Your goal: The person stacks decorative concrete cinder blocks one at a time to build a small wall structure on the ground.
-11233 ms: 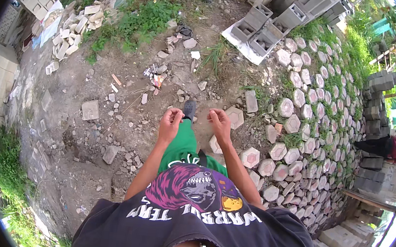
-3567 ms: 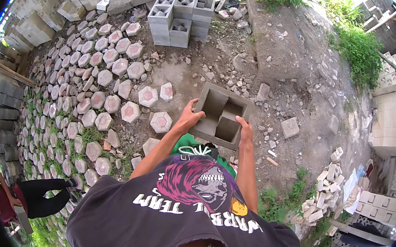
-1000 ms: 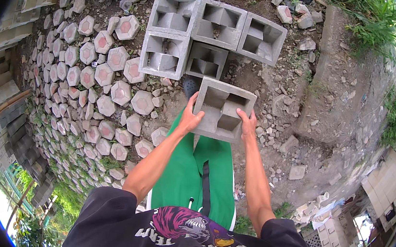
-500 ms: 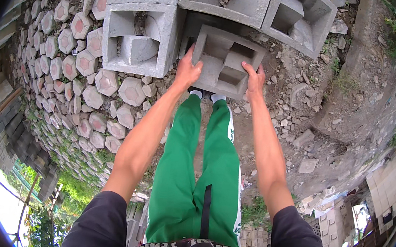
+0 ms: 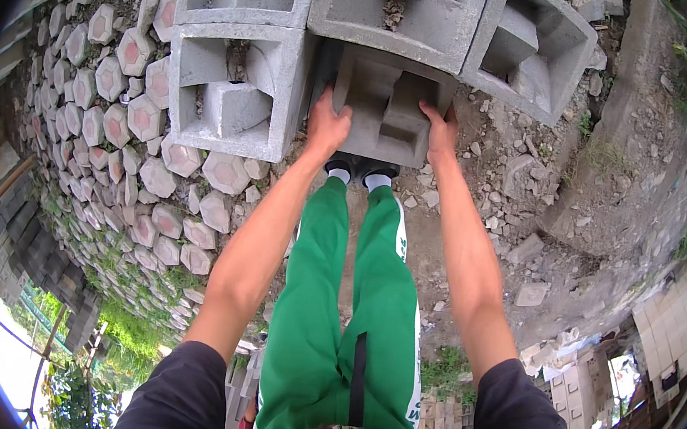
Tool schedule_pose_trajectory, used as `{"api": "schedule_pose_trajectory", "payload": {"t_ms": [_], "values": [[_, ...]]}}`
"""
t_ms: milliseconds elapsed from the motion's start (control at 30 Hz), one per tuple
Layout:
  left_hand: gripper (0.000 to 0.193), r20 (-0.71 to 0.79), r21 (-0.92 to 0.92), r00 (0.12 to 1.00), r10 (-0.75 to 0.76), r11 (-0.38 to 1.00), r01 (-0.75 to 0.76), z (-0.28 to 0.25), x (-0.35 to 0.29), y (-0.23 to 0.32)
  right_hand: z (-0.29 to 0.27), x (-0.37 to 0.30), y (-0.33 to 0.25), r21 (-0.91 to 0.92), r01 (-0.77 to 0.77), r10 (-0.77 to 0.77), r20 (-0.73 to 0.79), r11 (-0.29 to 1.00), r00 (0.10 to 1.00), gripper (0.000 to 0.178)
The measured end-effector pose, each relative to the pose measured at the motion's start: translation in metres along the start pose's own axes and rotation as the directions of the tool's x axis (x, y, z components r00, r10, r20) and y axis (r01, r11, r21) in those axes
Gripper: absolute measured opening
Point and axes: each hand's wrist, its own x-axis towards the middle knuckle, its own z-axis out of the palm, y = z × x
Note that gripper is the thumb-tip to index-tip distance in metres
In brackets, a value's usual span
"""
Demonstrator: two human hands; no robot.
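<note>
A grey hollow concrete block (image 5: 359,124) is between my two hands, just beyond the toes of my shoes. My left hand (image 5: 328,125) grips its left side, the thumb lying along the near-left wall. On the opposite side my right hand (image 5: 442,133) clasps the wall, thumb over the top edge and fingers mostly hidden behind it. The block's far edge meets the shadow below a larger-looking concrete block (image 5: 396,32). To its left stands another concrete block (image 5: 288,100), close to my left hand. Whether the held block touches the ground cannot be seen.
More concrete blocks stand at the far left (image 5: 243,13) and far right (image 5: 579,59). Many hexagonal paving pieces (image 5: 150,117) cover the ground at left. Rubble and stones (image 5: 532,171) lie on the dirt at right. My shoes (image 5: 362,168) are close to the held block.
The held concrete block has turned from tilted to nearly square with the row, and its far edge now sits in the shadow of the block beyond. Both hands keep hold.
</note>
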Motion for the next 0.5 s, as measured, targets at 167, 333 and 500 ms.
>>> {"api": "schedule_pose_trajectory", "payload": {"t_ms": [167, 333, 500], "values": [[0.044, 0.018, -0.027, 0.999, -0.029, 0.999, 0.029, -0.008, 0.000, -0.004, 0.006, -0.005, -0.003, -0.092, -0.027, 0.030, 0.031, 0.995, 0.999, 0.066], [0.048, -0.199, -0.030, 0.968, -0.155, 0.988, 0.152, 0.000, -0.044, 0.005, -0.002, -0.002, 0.007, -0.118, -0.055, 0.065, 0.078, 0.992, 0.995, 0.079], [0.056, -0.508, -0.264, 0.776, -0.374, 0.925, 0.273, 0.018, -0.100, -0.024, -0.031, 0.004, 0.042, 0.169, -0.183, 0.152, 0.183, 0.968, 0.971, 0.093]]}}
